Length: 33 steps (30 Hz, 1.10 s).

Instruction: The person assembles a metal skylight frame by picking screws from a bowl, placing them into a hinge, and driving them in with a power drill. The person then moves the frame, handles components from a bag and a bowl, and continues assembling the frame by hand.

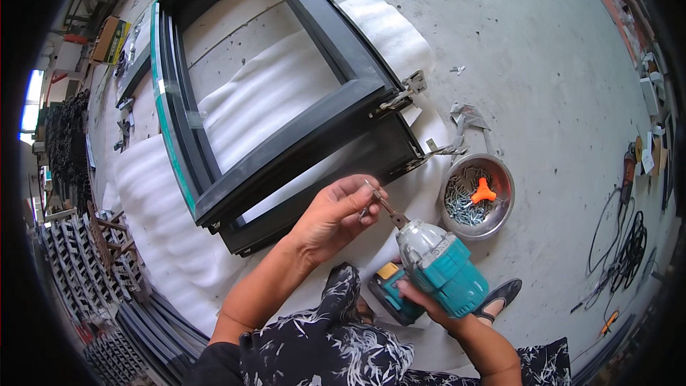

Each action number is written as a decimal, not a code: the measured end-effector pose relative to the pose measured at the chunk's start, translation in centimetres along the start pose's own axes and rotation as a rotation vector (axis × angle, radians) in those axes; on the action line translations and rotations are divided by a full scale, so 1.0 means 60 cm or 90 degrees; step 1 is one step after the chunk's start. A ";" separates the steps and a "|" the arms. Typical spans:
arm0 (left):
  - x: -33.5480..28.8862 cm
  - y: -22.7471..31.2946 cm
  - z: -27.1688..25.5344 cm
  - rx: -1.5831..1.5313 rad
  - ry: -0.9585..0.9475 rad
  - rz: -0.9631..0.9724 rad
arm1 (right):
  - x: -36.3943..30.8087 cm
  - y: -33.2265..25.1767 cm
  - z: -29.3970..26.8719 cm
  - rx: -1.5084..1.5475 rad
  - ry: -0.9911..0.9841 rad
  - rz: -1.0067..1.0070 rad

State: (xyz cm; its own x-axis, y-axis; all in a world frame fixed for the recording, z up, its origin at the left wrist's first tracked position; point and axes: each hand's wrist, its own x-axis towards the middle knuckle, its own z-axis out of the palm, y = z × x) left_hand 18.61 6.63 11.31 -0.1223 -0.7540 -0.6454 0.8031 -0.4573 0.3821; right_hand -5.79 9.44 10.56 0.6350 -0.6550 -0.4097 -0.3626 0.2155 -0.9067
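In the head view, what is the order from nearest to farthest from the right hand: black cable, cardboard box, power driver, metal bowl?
1. Power driver, in the right hand.
2. Metal bowl, ahead.
3. Black cable, far right.
4. Cardboard box, upper left.

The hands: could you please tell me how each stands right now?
Left hand: closed, pinching at the tip of the driver bit; anything else pinched is unclear.
Right hand: closed, holding the teal power driver.

Black fabric with white leafy print (325,347) is worn below the left fingers (351,204), plain black sleeve (216,363) spotted further down-left, dark shoe (509,292) seen right of the right fingers (409,290).
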 end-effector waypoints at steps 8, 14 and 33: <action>-0.013 0.036 -0.027 0.101 0.066 0.024 | 0.076 -0.003 0.044 0.537 -0.052 0.070; -0.038 0.146 0.014 0.516 0.186 0.213 | 0.144 -0.006 0.052 0.759 -0.023 0.126; 0.148 0.180 0.009 1.256 0.334 0.353 | 0.187 -0.003 0.136 0.859 0.044 0.131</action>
State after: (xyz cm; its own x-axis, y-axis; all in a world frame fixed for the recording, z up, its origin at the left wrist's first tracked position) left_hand 25.86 -5.27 10.06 0.2716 -0.9429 -0.1931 -0.8795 -0.3246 0.3480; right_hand 6.99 7.99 5.31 0.6017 -0.5512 -0.5780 0.5206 0.8195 -0.2396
